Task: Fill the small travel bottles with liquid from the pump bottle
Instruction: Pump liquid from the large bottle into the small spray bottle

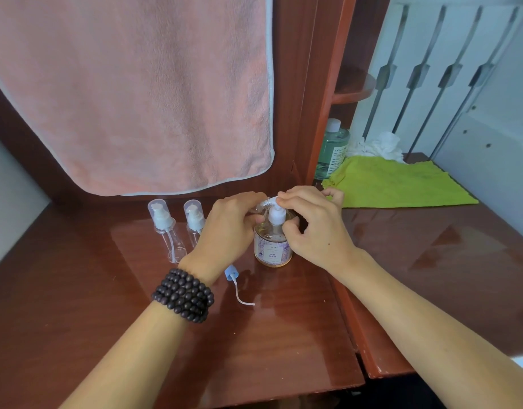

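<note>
While my left hand (229, 222) tilts an uncapped travel bottle (261, 205), fingers curled round it, to the spout of the pump bottle (273, 243) standing mid-tabletop (283, 335), my right hand (310, 219) curls over the pump head, fingertips on top. I judge the mouth must stay tight under the nozzle, with slow, full presses so nothing dribbles. Counting: one pump bottle; two capped travel bottles (165, 228) upright just left of my left hand, apparently empty, plus the one I hold; one loose blue pump cap (231, 273) with its tube lying near my wrist.
</note>
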Motion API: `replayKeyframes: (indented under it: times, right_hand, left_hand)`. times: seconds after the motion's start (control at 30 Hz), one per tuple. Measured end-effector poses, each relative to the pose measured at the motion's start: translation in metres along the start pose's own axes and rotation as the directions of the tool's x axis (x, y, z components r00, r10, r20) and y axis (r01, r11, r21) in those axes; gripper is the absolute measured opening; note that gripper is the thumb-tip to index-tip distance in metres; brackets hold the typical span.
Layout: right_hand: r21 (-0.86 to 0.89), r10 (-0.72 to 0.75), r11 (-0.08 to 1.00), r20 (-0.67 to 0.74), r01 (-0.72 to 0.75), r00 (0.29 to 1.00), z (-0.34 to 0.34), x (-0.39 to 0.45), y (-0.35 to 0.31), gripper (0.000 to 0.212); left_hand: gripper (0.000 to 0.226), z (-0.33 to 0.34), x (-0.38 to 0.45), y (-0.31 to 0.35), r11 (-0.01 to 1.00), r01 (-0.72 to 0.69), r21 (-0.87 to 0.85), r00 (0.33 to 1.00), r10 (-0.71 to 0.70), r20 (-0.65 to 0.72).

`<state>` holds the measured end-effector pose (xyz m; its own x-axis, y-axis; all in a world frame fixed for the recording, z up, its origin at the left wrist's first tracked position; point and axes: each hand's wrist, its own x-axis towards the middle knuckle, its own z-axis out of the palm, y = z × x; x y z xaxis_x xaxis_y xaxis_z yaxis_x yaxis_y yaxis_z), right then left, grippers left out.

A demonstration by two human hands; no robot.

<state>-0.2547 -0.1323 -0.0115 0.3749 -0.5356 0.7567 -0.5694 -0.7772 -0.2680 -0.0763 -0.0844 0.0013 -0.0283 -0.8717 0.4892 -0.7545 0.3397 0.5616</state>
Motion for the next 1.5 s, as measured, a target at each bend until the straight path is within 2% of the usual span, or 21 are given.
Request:
replayKeyframes:
  times: [0.3, 0.47, 0.7, 0.9, 1.13, 1.4, 1.5]
  right_hand:
    - [0.006, -0.008, 1.0, 0.023, 0.008, 1.0, -0.004, -0.001, -0.003, 0.042]
    - [-0.008, -0.014, 1.0, 0.047, 0.014, 0.999, -0.005, 0.0, -0.004, 0.045]
    - [-0.01, -0.011, 1.0, 0.012, 0.011, 1.0, -0.005, 0.0, -0.005, 0.044]
    - [-0.015, -0.006, 1.0, 0.025, 0.006, 1.0, -0.006, 0.0, -0.005, 0.045]
    - [-0.01, -0.005, 1.0, 0.022, 0.005, 1.0, -0.007, 0.0, -0.004, 0.045]
    - [-0.03, -0.006, 1.0, 0.059, 0.008, 0.998, -0.012, -0.001, -0.011, 0.048]
    - [-0.048, -0.001, 0.999, 0.026, 0.002, 1.0, -0.019, 0.001, -0.014, 0.045]
  left_hand:
    - [0.032, -0.007, 0.003, 0.005, 1.0, 0.013, 0.001, 1.0, -0.013, -0.006]
    - [0.027, -0.008, 0.001, 0.007, 0.997, 0.065, -0.043, 0.998, -0.064, 0.005]
    - [0.029, -0.01, -0.003, 0.005, 0.987, 0.148, -0.069, 0.989, -0.149, -0.011]
    - [0.03, -0.004, -0.015, 0.003, 0.929, 0.269, -0.252, 0.962, -0.27, 0.035]
    - [0.031, -0.003, -0.021, 0.003, 0.893, 0.319, -0.316, 0.945, -0.326, 0.033]
    - [0.025, -0.021, -0.029, 0.013, 0.803, 0.326, -0.499, 0.932, -0.362, 0.026]
    - [0.025, -0.038, -0.034, 0.018, 0.789, 0.299, -0.536, 0.939, -0.343, 0.019]
